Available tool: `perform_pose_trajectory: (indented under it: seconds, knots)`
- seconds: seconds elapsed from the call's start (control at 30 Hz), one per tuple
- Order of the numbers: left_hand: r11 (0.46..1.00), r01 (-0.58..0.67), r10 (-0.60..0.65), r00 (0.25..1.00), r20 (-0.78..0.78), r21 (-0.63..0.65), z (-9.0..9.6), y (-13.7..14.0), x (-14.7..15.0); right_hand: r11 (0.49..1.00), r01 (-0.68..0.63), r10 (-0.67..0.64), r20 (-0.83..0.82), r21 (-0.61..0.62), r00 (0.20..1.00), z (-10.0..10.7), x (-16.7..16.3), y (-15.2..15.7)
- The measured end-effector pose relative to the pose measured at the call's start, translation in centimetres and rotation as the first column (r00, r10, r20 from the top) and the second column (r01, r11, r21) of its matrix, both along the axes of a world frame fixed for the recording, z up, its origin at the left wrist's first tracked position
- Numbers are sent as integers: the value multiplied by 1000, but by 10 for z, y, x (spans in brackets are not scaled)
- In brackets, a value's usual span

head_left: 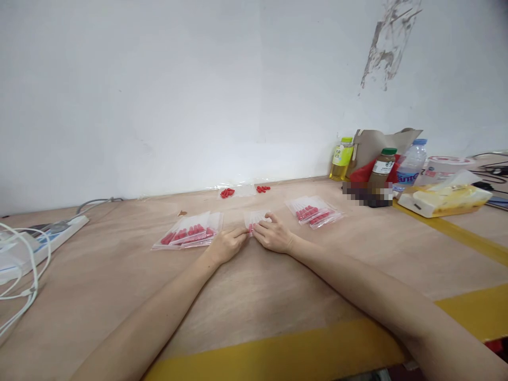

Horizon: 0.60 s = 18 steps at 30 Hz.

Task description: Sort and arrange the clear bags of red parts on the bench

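A small clear plastic bag (257,217) with red capsules lies flat on the wooden table (254,286) between my hands. My left hand (227,243) pinches its near left edge. Its near right edge sits under the fingers of my right hand (273,235). To the left lies a pile of filled clear bags (189,233) holding red capsules. Another pile of filled bags (315,211) lies to the right. Further back, loose red capsules (227,192) rest on clear plastic, with more red capsules (262,188) beside them.
A white power strip (47,241) and white cables (24,275) lie at the left. At the back right stand a yellow bottle (341,159), a brown jar (381,169), a water bottle (410,164), a paper bag (381,143) and a tissue pack (448,201). Yellow tape (278,354) lines the near edge.
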<state>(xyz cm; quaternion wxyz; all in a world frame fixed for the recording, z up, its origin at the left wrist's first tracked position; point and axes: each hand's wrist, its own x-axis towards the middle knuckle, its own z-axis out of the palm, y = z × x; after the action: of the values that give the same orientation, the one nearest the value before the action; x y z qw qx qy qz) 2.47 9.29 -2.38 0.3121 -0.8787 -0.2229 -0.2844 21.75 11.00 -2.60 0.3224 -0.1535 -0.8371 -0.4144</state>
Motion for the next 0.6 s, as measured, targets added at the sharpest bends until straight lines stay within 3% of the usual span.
perform_pose_trajectory:
  seconds: [0.2, 0.37, 0.6]
  knots:
    - [999, 14, -13, 1000, 22, -48, 1, -3, 0, 998, 62, -63, 30, 18, 998, 0, 30, 1]
    - [999, 7, -6, 1000, 21, -50, 1, -4, 0, 988, 152, -151, 28, -38, 988, -3, 56, 0]
    - [989, -32, 42, 997, 64, -142, -2, -8, -2, 977, 172, -179, -47, -129, 983, -2, 58, -5]
